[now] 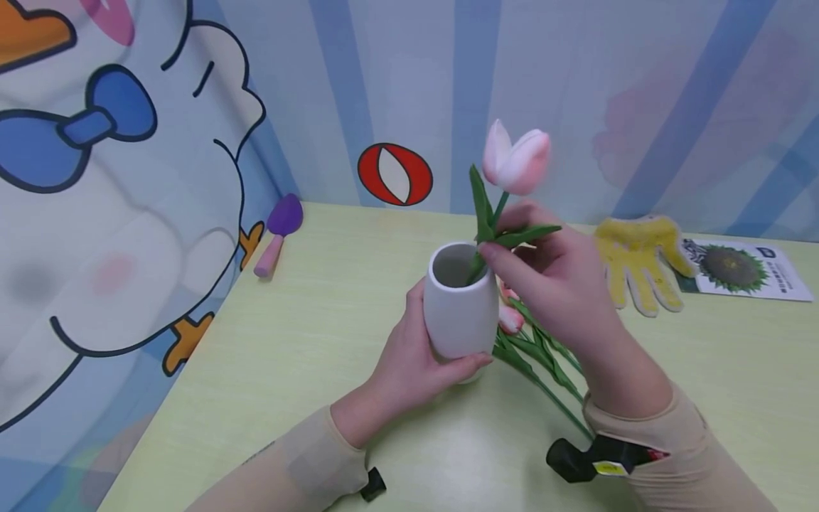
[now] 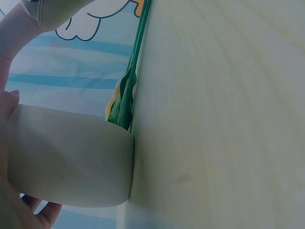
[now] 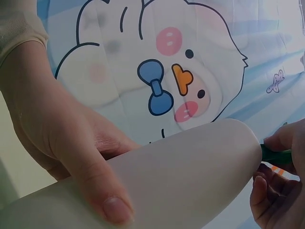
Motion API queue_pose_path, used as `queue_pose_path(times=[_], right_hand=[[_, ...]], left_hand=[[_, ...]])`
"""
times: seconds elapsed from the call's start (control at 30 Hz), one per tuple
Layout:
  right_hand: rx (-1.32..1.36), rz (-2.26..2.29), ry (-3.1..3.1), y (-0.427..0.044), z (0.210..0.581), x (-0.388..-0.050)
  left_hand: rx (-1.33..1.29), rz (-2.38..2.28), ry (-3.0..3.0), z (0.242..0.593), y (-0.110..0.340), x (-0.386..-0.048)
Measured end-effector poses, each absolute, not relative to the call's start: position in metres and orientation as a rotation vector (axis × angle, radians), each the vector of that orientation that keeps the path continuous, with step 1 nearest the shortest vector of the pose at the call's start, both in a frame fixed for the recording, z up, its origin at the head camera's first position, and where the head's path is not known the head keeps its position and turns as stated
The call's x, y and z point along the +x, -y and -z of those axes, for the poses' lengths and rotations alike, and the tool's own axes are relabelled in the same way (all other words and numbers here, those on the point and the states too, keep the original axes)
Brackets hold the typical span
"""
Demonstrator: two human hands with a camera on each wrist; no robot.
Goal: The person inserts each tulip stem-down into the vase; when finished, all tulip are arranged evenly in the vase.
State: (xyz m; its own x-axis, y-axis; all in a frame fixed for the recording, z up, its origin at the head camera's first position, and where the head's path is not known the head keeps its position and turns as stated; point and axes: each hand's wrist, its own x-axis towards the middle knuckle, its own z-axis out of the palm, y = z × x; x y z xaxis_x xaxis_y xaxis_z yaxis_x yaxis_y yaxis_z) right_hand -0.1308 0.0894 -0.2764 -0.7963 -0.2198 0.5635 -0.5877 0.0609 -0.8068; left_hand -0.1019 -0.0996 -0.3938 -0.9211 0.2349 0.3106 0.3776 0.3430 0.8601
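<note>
White and smooth, a rounded ceramic-looking vase [image 1: 459,323] stands on the pale yellow-green table [image 1: 320,320], its base appearing to meet the surface in the left wrist view. The left hand [image 1: 419,366] grips it low, thumb across the near side and fingers curled around the wall — probably to steady it while leaving the mouth uncovered. The right hand [image 1: 563,277] pinches the green stem of a pink-and-white artificial tulip [image 1: 521,167] near its leaves, the lower end inside the mouth; holding it so close to the rim likely gives better aim.

More pink-tipped tulips with long green stems [image 1: 544,359] lie just beside the vase, partly hidden by it and by the right hand. The held tulip's leaves spread above the rim — the likeliest parts to catch there. Well apart, at the table's left edge, lies a purple-headed toy trowel with a pink handle [image 1: 276,238]; to the right, a yellow-and-white fabric glove [image 1: 640,259] overlaps a sunflower-printed packet [image 1: 745,274].
</note>
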Motion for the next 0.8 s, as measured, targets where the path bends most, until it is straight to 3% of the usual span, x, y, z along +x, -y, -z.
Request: queue_pose_path(times=[0.8], right_hand=[[0.712,-1.722,2.258,-0.0857,0.2761,-0.13]], left_hand=[[-0.545,1.64,2.475,0.392,0.0997,-0.1019]])
